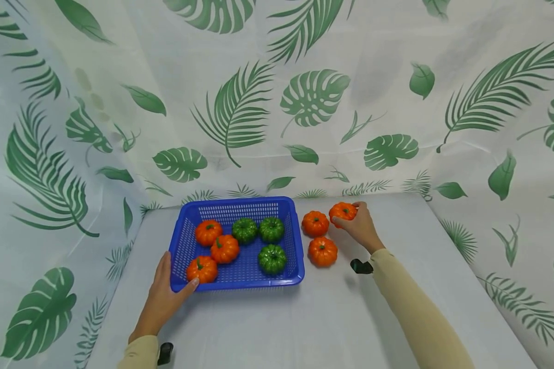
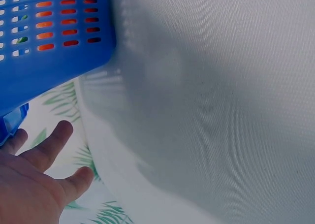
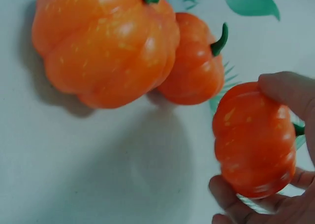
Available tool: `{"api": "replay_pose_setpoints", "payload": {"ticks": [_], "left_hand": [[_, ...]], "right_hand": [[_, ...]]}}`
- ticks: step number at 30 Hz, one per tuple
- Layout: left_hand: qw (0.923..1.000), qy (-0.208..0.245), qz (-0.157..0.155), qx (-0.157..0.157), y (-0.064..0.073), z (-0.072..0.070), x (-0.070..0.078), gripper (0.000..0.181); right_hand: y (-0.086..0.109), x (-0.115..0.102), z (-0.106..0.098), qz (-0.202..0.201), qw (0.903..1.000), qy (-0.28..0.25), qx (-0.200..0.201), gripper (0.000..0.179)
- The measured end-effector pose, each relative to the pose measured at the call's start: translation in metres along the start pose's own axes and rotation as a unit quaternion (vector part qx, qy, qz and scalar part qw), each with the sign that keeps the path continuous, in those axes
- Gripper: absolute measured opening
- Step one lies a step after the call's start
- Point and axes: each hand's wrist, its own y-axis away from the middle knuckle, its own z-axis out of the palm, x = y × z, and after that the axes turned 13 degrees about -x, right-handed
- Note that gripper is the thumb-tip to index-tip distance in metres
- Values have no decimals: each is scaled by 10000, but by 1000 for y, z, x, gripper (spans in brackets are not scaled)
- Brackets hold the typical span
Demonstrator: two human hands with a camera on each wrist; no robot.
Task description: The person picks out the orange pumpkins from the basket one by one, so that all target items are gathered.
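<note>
My right hand [image 1: 363, 228] grips a small orange pumpkin [image 1: 341, 211] at the table's far right, thumb on one side and fingers on the other. In the right wrist view the held pumpkin [image 3: 253, 140] is tipped sideways, its green stem toward the palm. Two more orange pumpkins, a back one [image 1: 315, 224] and a front one [image 1: 322, 251], sit just left of this hand. My left hand [image 1: 162, 293] is at the front left corner of a blue plastic basket [image 1: 240, 283], thumb near the front rim. Its fingers [image 2: 51, 143] look straight and spread in the left wrist view.
Inside the basket, three orange pumpkins [image 1: 224, 249] lie on the left and three green ones [image 1: 272, 259] on the right. The white table [image 1: 277, 328] meets a leaf-patterned sheet [image 1: 314, 174] behind and at both sides.
</note>
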Motion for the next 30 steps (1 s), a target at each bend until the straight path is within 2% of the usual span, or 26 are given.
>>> {"api": "replay_pose_setpoints", "payload": {"ticks": [5, 9, 14, 18, 24, 27, 30], "left_hand": [[10000, 71, 14, -9, 0, 1, 0, 120], [9999, 103, 8, -31, 0, 2, 0, 120], [9999, 162, 9, -46, -1, 4, 1, 121], [9998, 173, -70, -93, 0, 5, 2, 121], [9999, 84, -70, -36, -1, 1, 2, 120], [10000, 67, -34, 7, -1, 0, 1, 120], [10000, 59, -15, 27, -2, 0, 0, 120]], "right_hand": [[-7, 11, 2, 562, 9979, 313, 36, 90], [-11, 16, 5, 1064, 9928, 547, -97, 92], [-8, 14, 2, 1317, 9895, 499, -323, 96], [-7, 8, -2, 1031, 9928, 549, -250, 98], [-12, -14, -5, -98, 9991, 394, 102, 97], [-15, -35, 0, -582, 9976, 363, 24, 99], [-16, -57, 9, -1050, 9932, 407, -282, 100]]}}
